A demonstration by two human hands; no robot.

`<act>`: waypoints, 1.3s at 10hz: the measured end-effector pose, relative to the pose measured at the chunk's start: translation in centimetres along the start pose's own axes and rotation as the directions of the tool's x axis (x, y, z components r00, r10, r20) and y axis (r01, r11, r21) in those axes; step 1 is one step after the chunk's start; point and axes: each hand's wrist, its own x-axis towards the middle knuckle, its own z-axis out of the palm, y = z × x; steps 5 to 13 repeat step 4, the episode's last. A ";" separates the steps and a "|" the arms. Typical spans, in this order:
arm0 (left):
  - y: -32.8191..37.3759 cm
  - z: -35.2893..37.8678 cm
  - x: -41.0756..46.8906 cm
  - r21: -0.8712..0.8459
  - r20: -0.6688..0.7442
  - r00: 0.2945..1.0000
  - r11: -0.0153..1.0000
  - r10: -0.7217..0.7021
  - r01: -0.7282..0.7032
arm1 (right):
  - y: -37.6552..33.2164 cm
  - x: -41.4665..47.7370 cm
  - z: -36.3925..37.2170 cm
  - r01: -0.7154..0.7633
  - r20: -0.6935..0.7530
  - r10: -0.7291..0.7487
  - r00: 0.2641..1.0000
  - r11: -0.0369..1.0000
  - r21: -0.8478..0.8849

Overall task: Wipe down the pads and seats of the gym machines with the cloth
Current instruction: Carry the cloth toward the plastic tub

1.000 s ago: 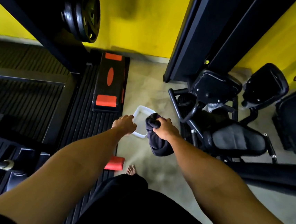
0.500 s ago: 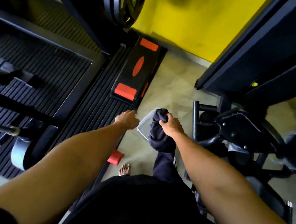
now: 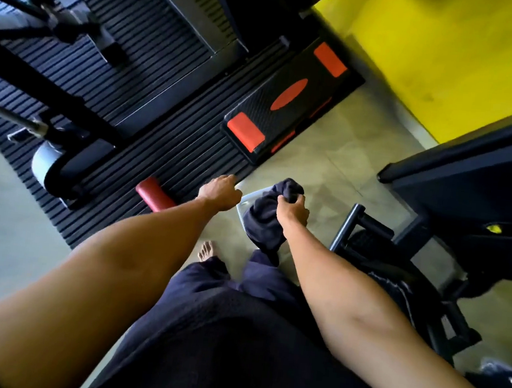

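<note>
1. Head view, right hand (image 3: 293,211): the fingers are curled tight round a bunched dark cloth (image 3: 259,225). It hangs from the fist at mid-frame and touches no pad.
2. Left hand (image 3: 220,192): just beside it to the left, knuckles up, fingers curled under. A pale tub (image 3: 249,197) shows as a sliver between the two hands. Whether the left hand grips its rim cannot be told.
3. Below the hands: dark trousers and one bare foot (image 3: 207,250) on the pale floor (image 3: 329,163).
4. Right of frame: a black gym machine (image 3: 350,224), its tubular frame near the cloth. Its padding at lower right is dark and blurred.
5. Upper frame: a black-and-red step platform (image 3: 288,103) lies on a ribbed rubber mat (image 3: 164,160). A red roller (image 3: 154,195) sits left of the left hand, with a yellow wall (image 3: 449,56) at upper right.
6. Progress, my judgement: the cloth is in hand but on no surface, so no wiping is under way. No pad shows a readable wiped mark, so the count done is unknown. The nearest machine's pads likely remain.
</note>
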 end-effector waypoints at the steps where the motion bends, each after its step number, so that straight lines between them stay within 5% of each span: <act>1: 0.6 0.9 0.3 -0.020 0.008 1.000 1.000 -0.021 0.021 | -0.7 2.4 0.4 -0.034 -0.007 0.035 0.999 0.991 0.127; 4: 0.1 1.0 0.7 -0.040 0.002 0.998 0.997 -0.070 0.070 | -1.2 5.2 1.2 -0.060 -0.071 0.058 0.996 0.998 -0.023; 13: 0.1 1.0 0.7 -0.040 0.002 0.998 0.997 -0.070 0.070 | -1.2 5.2 1.2 -0.060 -0.071 0.058 0.996 0.998 -0.023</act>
